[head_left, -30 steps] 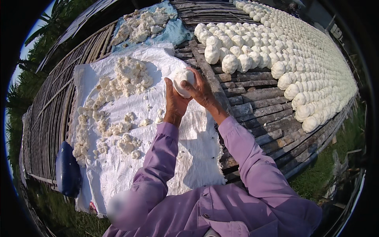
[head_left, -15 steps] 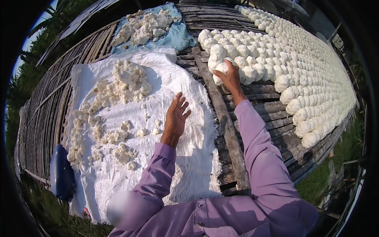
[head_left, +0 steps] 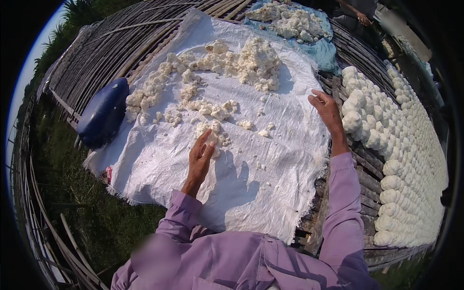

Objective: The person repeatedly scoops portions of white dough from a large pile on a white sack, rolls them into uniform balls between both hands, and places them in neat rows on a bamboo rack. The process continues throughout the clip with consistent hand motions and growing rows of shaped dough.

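Our hands, loose and empty, above the white woven-plastic sheet (head_left: 282, 186)
Our left hand (head_left: 199, 157), fingers parted, is at the small off-white crumbly clump (head_left: 223, 138), contact unclear; our right hand (head_left: 328, 112), half-curled, is near the sheet's right edge. We'd best cup crumbs gently.

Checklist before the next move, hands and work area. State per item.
1. Left hand free: ok, nothing visible in it.
2. Right hand free: ok, fingers apart, nothing visible in it, over the right side of the white sheet.
3. Left hand clear of the small clump at its fingertips: cannot tell, they overlap in this view.
4. Sheet smooth: not ok, creased, with a frayed edge.
5. Crumbly white heap within the sheet: ok, on its far part.
6. White balls off the sheet: ok, in rows to the right.
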Motion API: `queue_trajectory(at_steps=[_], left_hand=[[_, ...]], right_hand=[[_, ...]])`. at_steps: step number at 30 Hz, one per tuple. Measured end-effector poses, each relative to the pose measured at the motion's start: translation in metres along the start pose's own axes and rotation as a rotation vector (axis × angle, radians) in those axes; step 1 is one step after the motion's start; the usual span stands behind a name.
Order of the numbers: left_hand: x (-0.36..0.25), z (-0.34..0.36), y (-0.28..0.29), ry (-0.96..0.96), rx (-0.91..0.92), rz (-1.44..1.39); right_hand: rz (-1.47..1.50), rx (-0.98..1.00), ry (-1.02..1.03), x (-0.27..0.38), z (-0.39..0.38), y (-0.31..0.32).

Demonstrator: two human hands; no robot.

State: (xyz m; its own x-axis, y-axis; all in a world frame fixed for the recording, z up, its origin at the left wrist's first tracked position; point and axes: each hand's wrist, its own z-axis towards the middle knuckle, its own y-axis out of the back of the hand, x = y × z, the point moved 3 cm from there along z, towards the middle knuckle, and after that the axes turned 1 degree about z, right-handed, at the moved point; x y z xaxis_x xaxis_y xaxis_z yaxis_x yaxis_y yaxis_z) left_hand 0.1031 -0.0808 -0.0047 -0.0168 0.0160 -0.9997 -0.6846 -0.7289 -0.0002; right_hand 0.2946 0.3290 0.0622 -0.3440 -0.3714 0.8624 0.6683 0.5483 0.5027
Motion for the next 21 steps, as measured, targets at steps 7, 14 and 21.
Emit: queue_trajectory(at_steps=[7, 14, 21], left_hand=[[0.011, -0.045, 0.058, -0.153, 0.176, 0.898], [0.014, -0.077, 0.083, -0.316, 0.370, 0.976], [0.006, -0.067, 0.085, -0.272, 0.434, 0.884]], right_hand=[[-0.048, 0.265, 0.025, 0.046, 0.018, -0.202], [-0.351, -0.227, 0.218, 0.062, 0.197, -0.187], [-0.490, -0.089, -0.014, 0.043, 0.238, -0.213]])
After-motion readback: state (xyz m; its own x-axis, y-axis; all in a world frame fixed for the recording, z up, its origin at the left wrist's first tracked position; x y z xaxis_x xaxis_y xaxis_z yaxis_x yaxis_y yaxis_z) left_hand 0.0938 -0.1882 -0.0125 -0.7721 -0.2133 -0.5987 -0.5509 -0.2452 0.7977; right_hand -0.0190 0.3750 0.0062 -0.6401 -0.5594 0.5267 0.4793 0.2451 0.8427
